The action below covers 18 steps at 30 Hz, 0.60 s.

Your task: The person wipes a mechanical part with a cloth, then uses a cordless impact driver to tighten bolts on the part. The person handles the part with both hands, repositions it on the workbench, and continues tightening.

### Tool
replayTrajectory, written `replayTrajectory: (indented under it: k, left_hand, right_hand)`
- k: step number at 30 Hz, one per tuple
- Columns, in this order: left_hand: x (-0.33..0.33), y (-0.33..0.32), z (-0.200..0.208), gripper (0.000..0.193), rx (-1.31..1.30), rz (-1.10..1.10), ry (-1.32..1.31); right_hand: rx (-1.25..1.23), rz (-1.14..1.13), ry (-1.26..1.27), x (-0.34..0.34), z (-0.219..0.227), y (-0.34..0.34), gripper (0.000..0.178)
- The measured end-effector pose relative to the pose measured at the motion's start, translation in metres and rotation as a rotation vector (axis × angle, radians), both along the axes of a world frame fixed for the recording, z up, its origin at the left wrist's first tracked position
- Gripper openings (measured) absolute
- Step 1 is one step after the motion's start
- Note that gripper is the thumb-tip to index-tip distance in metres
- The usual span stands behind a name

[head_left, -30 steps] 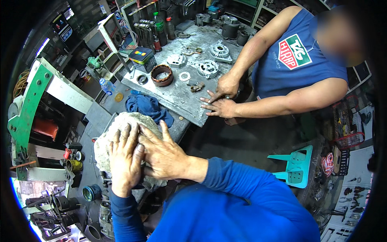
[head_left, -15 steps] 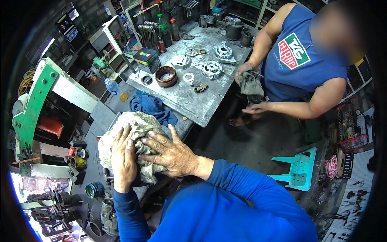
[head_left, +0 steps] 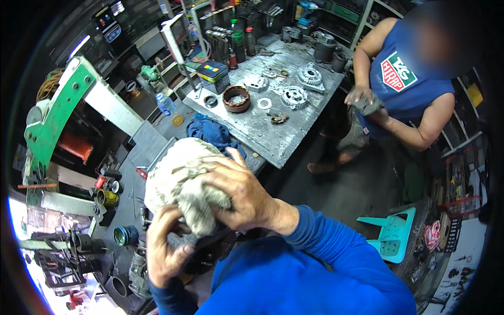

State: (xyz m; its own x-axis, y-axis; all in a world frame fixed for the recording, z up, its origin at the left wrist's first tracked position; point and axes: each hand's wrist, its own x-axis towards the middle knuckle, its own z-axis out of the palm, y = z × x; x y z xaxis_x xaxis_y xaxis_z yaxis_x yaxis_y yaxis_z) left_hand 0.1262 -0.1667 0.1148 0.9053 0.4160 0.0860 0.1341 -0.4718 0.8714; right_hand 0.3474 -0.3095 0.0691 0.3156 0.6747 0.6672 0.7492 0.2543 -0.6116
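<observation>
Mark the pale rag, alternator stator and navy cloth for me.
Pale rag (head_left: 192,198), head view, on its bunched fold.
Alternator stator (head_left: 237,107), head view, on its outer wall.
Navy cloth (head_left: 210,132), head view, on its crumpled middle.

Right in front of the person sits a large, off-white fabric cloth (head_left: 170,163), greyer toward its near side. The far part spreads in a broad, pale mound; the near part bunches into thick folds, gripped by the right-hand fingers (head_left: 224,177), with the left-hand fingers (head_left: 166,216) curled at its lower left edge.
</observation>
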Motion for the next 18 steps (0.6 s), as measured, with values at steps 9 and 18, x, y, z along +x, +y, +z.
replayTrajectory:
  k: [9,18]
  left_hand:
    - [0.021,-0.011,-0.048,0.107,-0.824,-0.034,-0.058]
    - [-0.011,0.01,-0.013,0.117,-0.894,-0.277,0.182]
  right_hand:
    - [-0.123,0.02,-0.292,-0.024,-0.011,0.055,0.036]
    - [-0.053,-0.064,-0.136,-0.03,-0.016,0.058,0.035]
